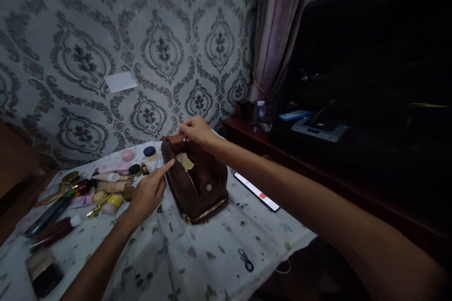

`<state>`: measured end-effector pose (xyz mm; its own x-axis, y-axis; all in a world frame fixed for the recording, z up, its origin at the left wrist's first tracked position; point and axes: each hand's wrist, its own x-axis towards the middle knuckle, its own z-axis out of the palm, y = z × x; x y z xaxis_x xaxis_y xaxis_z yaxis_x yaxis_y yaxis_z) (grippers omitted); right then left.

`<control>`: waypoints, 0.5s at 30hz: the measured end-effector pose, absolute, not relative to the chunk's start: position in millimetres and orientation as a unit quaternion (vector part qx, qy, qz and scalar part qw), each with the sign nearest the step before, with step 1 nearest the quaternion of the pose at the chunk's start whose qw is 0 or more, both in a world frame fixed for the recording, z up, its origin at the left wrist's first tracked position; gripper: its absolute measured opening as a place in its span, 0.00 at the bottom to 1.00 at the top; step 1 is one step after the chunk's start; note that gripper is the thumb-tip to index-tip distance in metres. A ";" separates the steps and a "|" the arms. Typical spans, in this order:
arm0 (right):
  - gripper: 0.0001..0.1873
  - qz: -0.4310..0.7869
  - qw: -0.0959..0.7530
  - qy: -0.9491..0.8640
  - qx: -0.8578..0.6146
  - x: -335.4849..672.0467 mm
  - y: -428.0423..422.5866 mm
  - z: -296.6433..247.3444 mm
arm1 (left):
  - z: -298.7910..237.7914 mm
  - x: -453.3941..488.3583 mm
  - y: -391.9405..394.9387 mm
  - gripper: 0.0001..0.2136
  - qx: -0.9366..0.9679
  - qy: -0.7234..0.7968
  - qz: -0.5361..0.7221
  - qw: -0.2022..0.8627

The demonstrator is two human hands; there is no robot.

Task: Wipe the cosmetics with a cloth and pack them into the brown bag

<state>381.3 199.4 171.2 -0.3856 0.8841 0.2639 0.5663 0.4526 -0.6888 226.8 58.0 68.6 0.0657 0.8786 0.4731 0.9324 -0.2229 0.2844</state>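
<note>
A dark brown zippered bag [206, 207] stands on the cloth in front of me, its top gaping. Inside it shows a small yellowish item [187, 164], and a round snap sits on the near inner side. My left hand [150, 193] is at the bag's left side, the index finger stretched out against the rim and the other fingers loosely bent, holding nothing. Over the bag's far end, my right hand [196, 130] has its fingers closed beside a lighter brown part [174, 140]; what they pinch is hidden.
Several cosmetics, such as a dark-lidded jar [150, 152], a pink jar [127, 155] and a yellow-capped bottle [113, 203], lie left on the patterned cloth [197, 263]. A lit phone [256, 191] lies right of the bag. Beyond stand a clear bottle [259, 115] and a dark cabinet.
</note>
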 end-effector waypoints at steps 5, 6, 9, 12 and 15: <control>0.21 0.342 0.434 -0.778 -0.299 394.8 152.5 157.9 | 60.1 222.9 51.0 0.26 -0.737 -0.610 -0.288 0.048; 0.22 0.335 0.440 -0.787 -0.274 396.3 140.5 150.5 | 55.5 219.8 48.1 0.26 -0.737 -0.610 -0.288 0.048; 0.24 0.301 0.425 -0.826 -0.217 396.7 108.8 123.4 | 37.6 205.1 36.7 0.23 -0.732 -0.618 -0.282 0.053; 0.23 0.247 0.388 -0.871 -0.172 391.1 88.1 97.5 | 20.8 187.4 21.4 0.16 -0.713 -0.659 -0.229 0.060; 0.23 0.218 0.365 -0.891 -0.159 380.5 76.5 80.1 | 9.2 173.7 1.3 0.14 -0.693 -0.697 -0.171 0.059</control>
<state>380.5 76.5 80.1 -0.6828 0.4421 0.5817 0.1233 0.8545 -0.5046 173.7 1.3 9.2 -0.0312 0.9470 0.3196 0.9875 -0.0203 0.1565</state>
